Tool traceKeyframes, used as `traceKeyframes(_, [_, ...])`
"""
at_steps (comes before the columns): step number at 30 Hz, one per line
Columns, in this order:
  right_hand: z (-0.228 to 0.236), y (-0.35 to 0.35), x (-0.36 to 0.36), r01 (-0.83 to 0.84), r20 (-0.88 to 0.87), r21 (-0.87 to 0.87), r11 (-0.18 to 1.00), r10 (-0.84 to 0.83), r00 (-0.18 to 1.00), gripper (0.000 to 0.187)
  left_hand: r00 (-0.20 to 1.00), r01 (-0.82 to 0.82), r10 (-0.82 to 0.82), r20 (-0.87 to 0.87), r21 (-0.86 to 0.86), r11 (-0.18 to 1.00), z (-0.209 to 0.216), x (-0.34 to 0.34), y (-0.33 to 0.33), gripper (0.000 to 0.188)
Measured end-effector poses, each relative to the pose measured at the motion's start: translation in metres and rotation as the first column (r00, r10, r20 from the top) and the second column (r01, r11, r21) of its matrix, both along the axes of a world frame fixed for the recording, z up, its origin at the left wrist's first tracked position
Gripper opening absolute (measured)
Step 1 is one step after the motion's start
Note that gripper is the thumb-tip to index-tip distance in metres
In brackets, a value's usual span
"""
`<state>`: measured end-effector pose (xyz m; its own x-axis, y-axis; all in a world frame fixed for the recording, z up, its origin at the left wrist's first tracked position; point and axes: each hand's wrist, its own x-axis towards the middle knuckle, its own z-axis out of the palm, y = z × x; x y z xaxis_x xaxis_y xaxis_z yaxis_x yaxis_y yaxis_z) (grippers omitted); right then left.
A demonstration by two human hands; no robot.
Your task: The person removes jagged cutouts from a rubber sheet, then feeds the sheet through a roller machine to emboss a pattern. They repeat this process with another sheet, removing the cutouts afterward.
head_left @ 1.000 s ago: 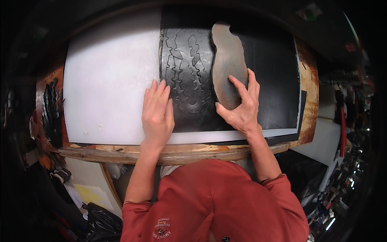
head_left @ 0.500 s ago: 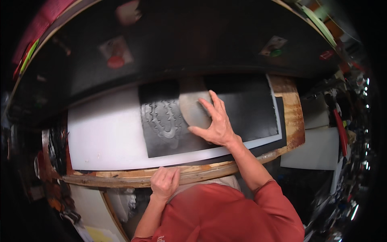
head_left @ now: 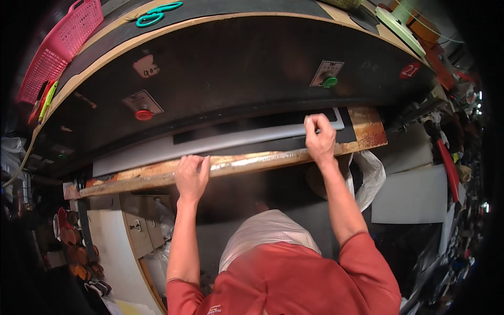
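A long wooden board with a tape-wrapped front edge lies across in front of me, its far part beneath a black machine front. On it rest a white sheet and black sheet material. My left hand is closed over the board's front edge, left of the middle. My right hand is closed, fingers curled in, above the board near the white sheet's right corner. Whatever its fingers may hold is hidden. The patterned black piece and the oval grey plate are out of sight.
A red button and a green button sit on the machine front. On top lie teal-handled scissors and a pink basket. Pale panels stand at the right, and a cabinet at lower left.
The board and sheets now sit farther under the machine front, hiding the plate and patterned piece. My right hand has left the plate and closed; my left is farther forward on the board.
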<state>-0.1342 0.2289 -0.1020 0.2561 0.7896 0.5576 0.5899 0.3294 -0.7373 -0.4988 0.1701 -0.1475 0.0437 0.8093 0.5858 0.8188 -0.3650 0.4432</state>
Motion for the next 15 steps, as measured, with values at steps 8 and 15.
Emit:
traceKeyframes(8, [-0.038,-0.021,-0.015,-0.083,0.367,0.051,0.995,0.058,0.928,0.010,0.989,-0.108,0.111,-0.098,0.042,0.993,0.014,0.012,0.012,0.028])
traceKeyframes(15, [-0.038,-0.029,-0.009,-0.112,0.367,0.011,0.994,0.100,0.925,0.006,0.988,-0.111,0.113,-0.105,0.023,0.994,0.012,0.011,0.008,0.029])
